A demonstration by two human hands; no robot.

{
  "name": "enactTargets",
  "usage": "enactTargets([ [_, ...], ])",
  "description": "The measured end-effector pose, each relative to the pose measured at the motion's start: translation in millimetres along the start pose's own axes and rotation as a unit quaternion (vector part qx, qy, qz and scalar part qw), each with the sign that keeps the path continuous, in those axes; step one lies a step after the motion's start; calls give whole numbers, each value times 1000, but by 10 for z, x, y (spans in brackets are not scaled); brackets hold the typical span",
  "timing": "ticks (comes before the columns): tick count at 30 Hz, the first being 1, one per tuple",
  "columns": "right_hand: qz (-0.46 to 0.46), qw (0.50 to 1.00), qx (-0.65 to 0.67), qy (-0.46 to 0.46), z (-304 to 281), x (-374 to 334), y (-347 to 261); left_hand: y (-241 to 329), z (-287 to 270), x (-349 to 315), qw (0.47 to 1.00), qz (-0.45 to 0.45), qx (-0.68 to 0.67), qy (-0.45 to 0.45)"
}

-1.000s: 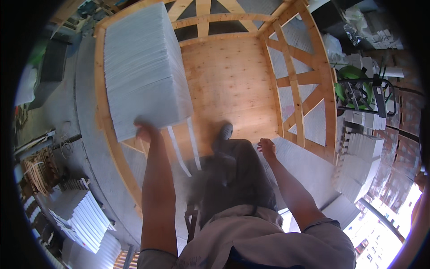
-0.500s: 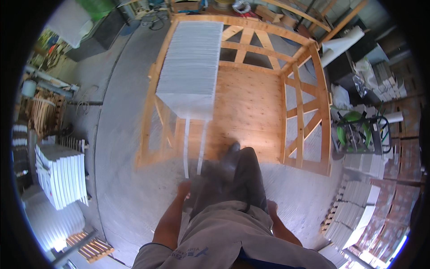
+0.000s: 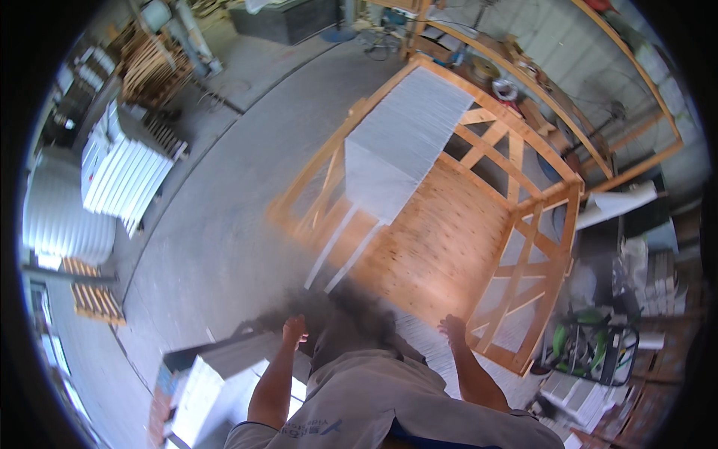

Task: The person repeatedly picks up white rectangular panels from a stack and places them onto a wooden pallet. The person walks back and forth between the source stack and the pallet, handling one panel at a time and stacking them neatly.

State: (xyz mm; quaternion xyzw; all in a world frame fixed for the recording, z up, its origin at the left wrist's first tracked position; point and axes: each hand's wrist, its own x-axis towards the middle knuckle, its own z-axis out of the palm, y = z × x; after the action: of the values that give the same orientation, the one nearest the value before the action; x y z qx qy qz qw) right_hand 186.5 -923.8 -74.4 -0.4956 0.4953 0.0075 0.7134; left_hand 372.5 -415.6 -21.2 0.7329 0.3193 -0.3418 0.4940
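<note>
My left hand [image 3: 296, 331] hangs in the air by my left thigh, its fingers loosely apart and nothing in it. On the other side, my right hand [image 3: 452, 328] is held out with spread fingers, also holding nothing; it is nearest the front edge of an open wooden crate [image 3: 456, 232]. Along the crate's left part lies a long row of thin white sheets [image 3: 411, 123], packed tightly with a flat pale front face. Two white strips [image 3: 333, 247] run from under the row toward my legs. My legs and feet are smeared by motion.
White ribbed slabs [image 3: 126, 168] and wooden pallets [image 3: 93, 292] stand at the left. A white block [image 3: 206, 393] lies close behind my left arm. A green and black wheeled device [image 3: 591, 344] is at the right. A cluttered bench [image 3: 486, 67] lines the back.
My body has turned left, so the crate appears swung to the right. Both hands have risen outward from my sides. The white block has come into view at lower left.
</note>
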Motion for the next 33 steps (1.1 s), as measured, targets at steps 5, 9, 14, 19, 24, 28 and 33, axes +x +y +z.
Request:
enactTargets([
  [5,15,981,8,-192,-10,423,-277,-439,448,-683,994,-71,-83,23],
  [9,120,971,-7,-208,-159,405,-173,-974,632,-1168,983,-115,-138,28],
  [14,236,919,-86,-305,-303,385,-112,-1810,694,-1663,971,-138,-138,142],
  [19,99,837,-403,-357,94,685,-176,-2363,769,-2126,933,-148,-256,205],
  [24,107,869,-350,-333,1021,717,-256,-2629,705,-2351,889,-171,-332,266],
  [28,-1,799,-466,-380,2041,167,-213,-2783,451,-2347,869,-145,-371,295],
  [33,68,792,-421,-437,3092,-968,-5,-2948,-219,-2170,846,-108,-422,308],
])
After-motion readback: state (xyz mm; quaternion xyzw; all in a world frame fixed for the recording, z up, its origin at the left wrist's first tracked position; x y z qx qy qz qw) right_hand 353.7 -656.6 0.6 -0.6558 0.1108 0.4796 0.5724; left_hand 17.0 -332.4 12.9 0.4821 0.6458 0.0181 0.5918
